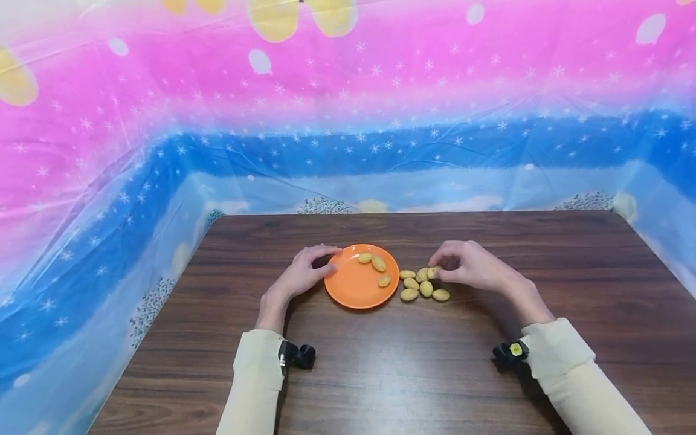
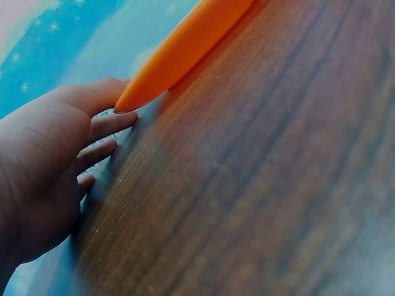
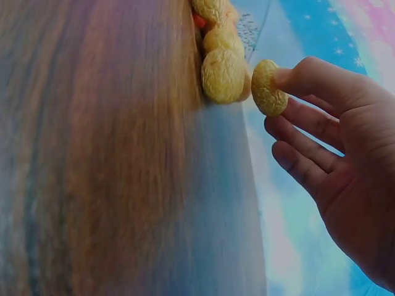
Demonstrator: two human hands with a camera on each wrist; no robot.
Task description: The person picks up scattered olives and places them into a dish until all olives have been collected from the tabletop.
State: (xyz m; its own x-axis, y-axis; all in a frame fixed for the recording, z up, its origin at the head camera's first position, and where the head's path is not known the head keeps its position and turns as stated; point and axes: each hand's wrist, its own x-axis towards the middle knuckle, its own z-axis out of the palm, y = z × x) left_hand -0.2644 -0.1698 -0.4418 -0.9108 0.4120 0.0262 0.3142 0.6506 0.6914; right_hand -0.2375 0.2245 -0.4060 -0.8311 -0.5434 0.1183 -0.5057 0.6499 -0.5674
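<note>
My left hand (image 1: pixel 301 275) holds the left rim of an orange plate (image 1: pixel 353 294), thumb and fingers at its edge. The left wrist view shows that hand (image 2: pixel 46 151) with its fingers at the edge of the plate (image 2: pixel 185 46). Three small, wrinkled yellow potatoes (image 1: pixel 378 263) lie on the plate's right half. Just right of the plate, several more potatoes (image 1: pixel 426 289) are clustered on the table. Over the cluster's right side, my right hand (image 1: pixel 478 266) pinches one potato (image 3: pixel 268 88) between thumb and fingers, the other fingers loosely bent below.
The dark wooden table (image 1: pixel 380 368) extends on all sides of the plate. Behind and to the left hangs a pink and blue patterned cloth (image 1: pixel 348 121). Black wrist cameras (image 1: pixel 298 355) sit at both sleeve cuffs.
</note>
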